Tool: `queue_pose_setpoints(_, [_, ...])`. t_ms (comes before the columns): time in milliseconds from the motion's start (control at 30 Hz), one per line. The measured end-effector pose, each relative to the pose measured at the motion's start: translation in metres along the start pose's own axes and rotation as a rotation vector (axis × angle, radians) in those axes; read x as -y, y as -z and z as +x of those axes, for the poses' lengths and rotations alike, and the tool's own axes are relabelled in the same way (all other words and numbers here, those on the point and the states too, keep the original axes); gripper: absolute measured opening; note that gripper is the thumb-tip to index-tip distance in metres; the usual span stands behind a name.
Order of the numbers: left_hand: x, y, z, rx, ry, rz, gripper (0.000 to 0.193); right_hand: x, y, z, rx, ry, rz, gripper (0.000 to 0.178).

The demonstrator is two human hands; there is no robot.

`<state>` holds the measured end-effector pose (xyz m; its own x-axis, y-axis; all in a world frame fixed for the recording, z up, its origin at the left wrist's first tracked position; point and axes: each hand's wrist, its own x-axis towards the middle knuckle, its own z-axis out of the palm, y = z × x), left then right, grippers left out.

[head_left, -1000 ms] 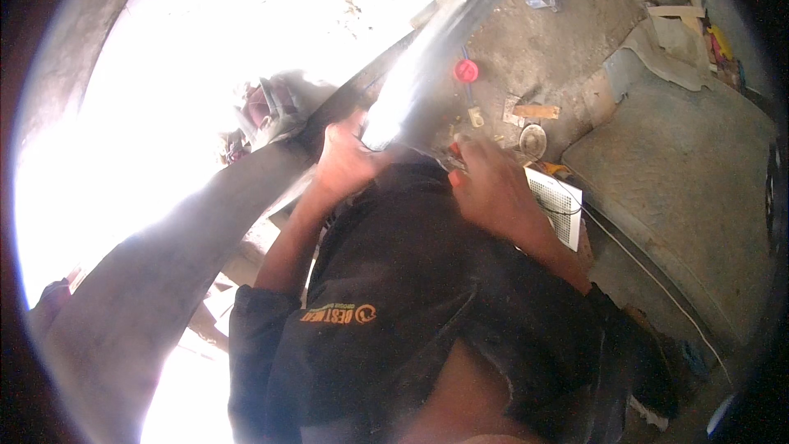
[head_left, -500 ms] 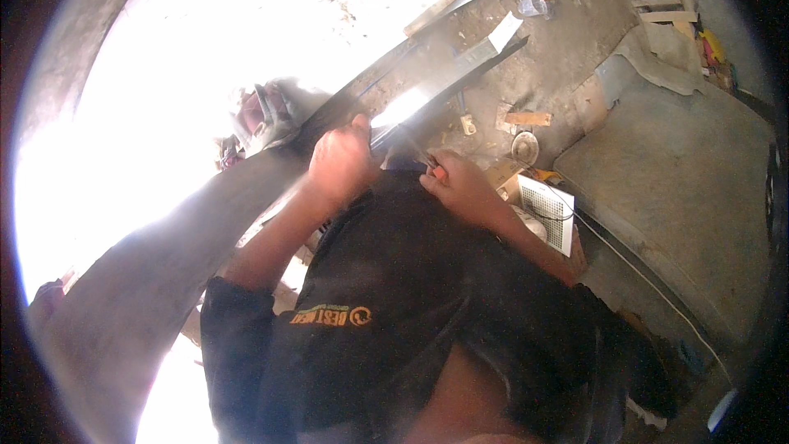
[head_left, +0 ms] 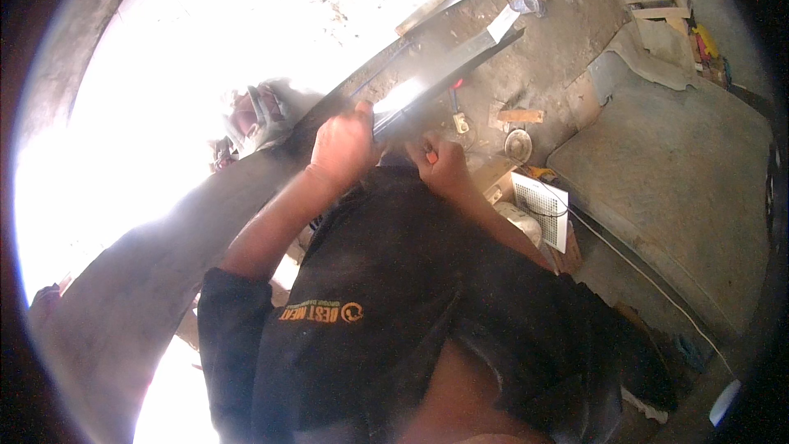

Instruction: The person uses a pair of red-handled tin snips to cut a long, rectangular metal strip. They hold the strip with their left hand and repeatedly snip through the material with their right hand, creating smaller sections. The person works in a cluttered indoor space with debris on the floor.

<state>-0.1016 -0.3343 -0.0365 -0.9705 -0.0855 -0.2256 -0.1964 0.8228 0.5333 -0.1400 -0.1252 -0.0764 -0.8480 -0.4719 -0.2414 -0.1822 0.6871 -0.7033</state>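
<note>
A long, shiny metal strip (head_left: pixel 448 73) runs from my hands up to the far right, with a white sheet-like piece (head_left: pixel 503 25) at its far end. My left hand (head_left: pixel 343 144) is closed around the strip's near end, thumb on top. Close by on the right, my right hand (head_left: pixel 444 165) is closed on a small hand tool with an orange handle (head_left: pixel 431 157). Its working end is blurred near the strip, so the exact kind and any contact are unclear.
A dark ledge curves past on the left, carrying a bundled item (head_left: pixel 256 111). Beyond the strip are a clear cup (head_left: pixel 526 4), a wood scrap (head_left: pixel 520 116), a round disc (head_left: pixel 519 147) and a blue cord (head_left: pixel 456 99). A white perforated panel (head_left: pixel 542 206) and a large grey sheet (head_left: pixel 674 165) lie right.
My right hand has shifted slightly left and up, turning so that the orange handle shows less. My left hand keeps its grip on the strip. The whole view has shifted a little.
</note>
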Motion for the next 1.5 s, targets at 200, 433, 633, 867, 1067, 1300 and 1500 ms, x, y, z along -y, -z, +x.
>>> queue_pose_setpoints(200, [0.026, 0.032, 0.017, 0.552, -0.047, -0.786, 0.051, 0.002, 0.001, 0.005, -0.028, 0.135, 0.103, 0.027])
queue_pose_setpoints(433, [0.030, 0.023, 0.018, 0.891, 0.134, -1.233, 0.025, 0.002, 0.008, 0.001, 0.029, 0.120, 0.032, 0.029])
queue_pose_setpoints(633, [0.008, 0.014, 0.014, 0.437, 0.057, -0.742, 0.013, -0.006, 0.028, -0.006, 0.070, -0.001, -0.060, 0.030])
queue_pose_setpoints(867, [0.016, 0.017, 0.026, 0.508, 0.016, -0.774, 0.026, 0.015, 0.050, -0.003, 0.037, 0.034, -0.056, 0.026])
queue_pose_setpoints(1067, [0.003, 0.012, 0.008, 0.588, 0.094, -1.051, 0.036, 0.054, 0.069, 0.004, 0.062, 0.086, -0.059, 0.027])
queue_pose_setpoints(1300, [0.033, 0.012, 0.008, 0.886, 0.143, -1.841, 0.019, 0.070, 0.087, -0.022, 0.120, 0.027, -0.150, 0.030])
queue_pose_setpoints(1500, [0.024, 0.015, -0.002, 0.856, 0.155, -1.741, 0.025, 0.071, 0.086, -0.019, 0.137, 0.051, -0.204, 0.028])
